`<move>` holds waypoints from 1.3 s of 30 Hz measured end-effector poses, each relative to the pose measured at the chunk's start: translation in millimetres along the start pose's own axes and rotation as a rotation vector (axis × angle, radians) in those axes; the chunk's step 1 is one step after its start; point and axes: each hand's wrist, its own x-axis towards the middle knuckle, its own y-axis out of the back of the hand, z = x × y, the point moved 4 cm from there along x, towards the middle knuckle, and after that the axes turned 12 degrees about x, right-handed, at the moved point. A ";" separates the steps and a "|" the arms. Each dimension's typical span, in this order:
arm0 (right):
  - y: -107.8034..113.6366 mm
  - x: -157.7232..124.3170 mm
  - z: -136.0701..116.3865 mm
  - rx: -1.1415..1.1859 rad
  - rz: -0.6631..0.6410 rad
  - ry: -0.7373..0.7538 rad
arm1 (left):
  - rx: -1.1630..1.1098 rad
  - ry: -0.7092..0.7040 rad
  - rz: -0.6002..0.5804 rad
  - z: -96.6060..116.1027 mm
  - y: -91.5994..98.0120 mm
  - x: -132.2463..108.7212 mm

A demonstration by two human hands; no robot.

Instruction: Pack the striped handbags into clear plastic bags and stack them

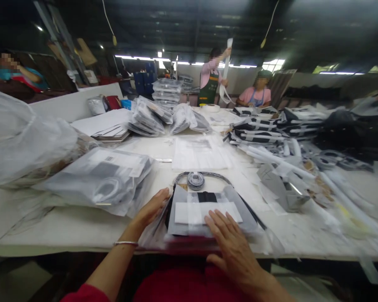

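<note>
A dark handbag [171, 209] lies on the worktable in front of me, largely covered by a translucent grey sheet [182, 195]. Across the sheet rests a white folded strip [189, 213], with a black band showing behind it. A coiled grey strap [195, 180] sits at the far side of the bag, inside the arc of its handle. My right hand [228, 233] lies flat over the front right of the strip and sheet, fingers stretched. Along the bag's left edge, my left hand [153, 207] has its fingers extended; some of them are hidden from view.
A filled clear bag [107, 180] lies to the left. Behind are white boards [102, 123] and a stack of packed bags [166, 90]. Wrapped dark bags [258, 130] and a grey box-like holder [283, 188] occupy the right. Two people work across the table.
</note>
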 end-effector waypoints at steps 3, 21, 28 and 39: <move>-23.5 1.8 3.0 -0.126 -0.006 0.058 | -0.038 0.076 -0.055 4.2 -4.1 -14.2; 144.2 51.3 41.0 1.018 1.263 -0.418 | 0.323 -0.545 0.070 106.0 -101.9 -32.6; 17.8 -2.1 10.0 1.740 1.068 -0.891 | 0.713 -0.558 0.256 80.8 -55.3 -29.3; 23.8 -13.6 7.3 0.805 -0.127 -0.665 | 1.284 -0.498 0.188 27.7 -30.2 -16.5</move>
